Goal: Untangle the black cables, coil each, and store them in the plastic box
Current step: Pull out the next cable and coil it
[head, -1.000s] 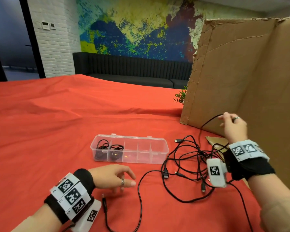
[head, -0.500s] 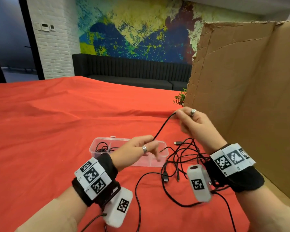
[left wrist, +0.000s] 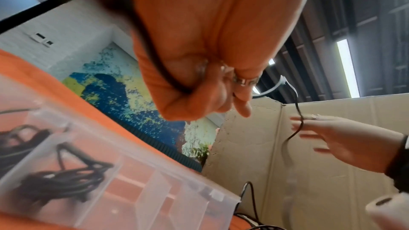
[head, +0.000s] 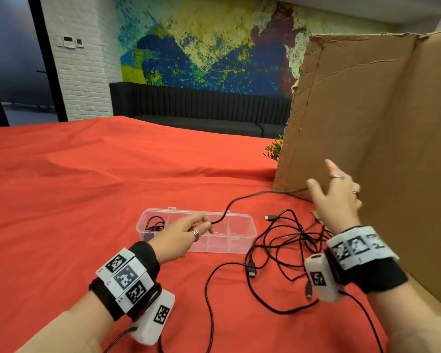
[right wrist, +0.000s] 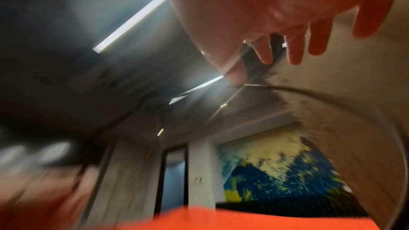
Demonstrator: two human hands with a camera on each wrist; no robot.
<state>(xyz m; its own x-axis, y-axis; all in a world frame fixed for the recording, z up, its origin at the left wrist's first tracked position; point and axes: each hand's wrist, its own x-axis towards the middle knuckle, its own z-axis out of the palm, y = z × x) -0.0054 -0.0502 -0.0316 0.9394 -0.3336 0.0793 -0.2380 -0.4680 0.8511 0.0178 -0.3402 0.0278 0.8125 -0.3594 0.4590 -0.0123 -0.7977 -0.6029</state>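
Observation:
My left hand [head: 204,225] hovers over the clear plastic box [head: 239,242] and pinches one black cable [head: 255,193]. The left wrist view shows that cable [left wrist: 163,74] running through my curled fingers [left wrist: 241,107]. It stretches in the air to the right, towards my right hand [head: 321,177]. That hand is held up by the cardboard with its fingers spread and straight, gripping nothing. A tangle of black cables [head: 285,240] lies on the red cloth right of the box. Coiled cables [head: 154,224] fill the box's left compartments.
A tall cardboard sheet [head: 379,149] stands along the right side, close behind my right hand. A small green plant [head: 274,149] peeks out past its left edge. Red cloth [head: 87,187] covers the whole table. A dark sofa [head: 201,115] lines the far wall.
My left hand rose from the cloth and took hold of the cable over the box. My right hand let go of the cable, opened and swung right towards the cardboard.

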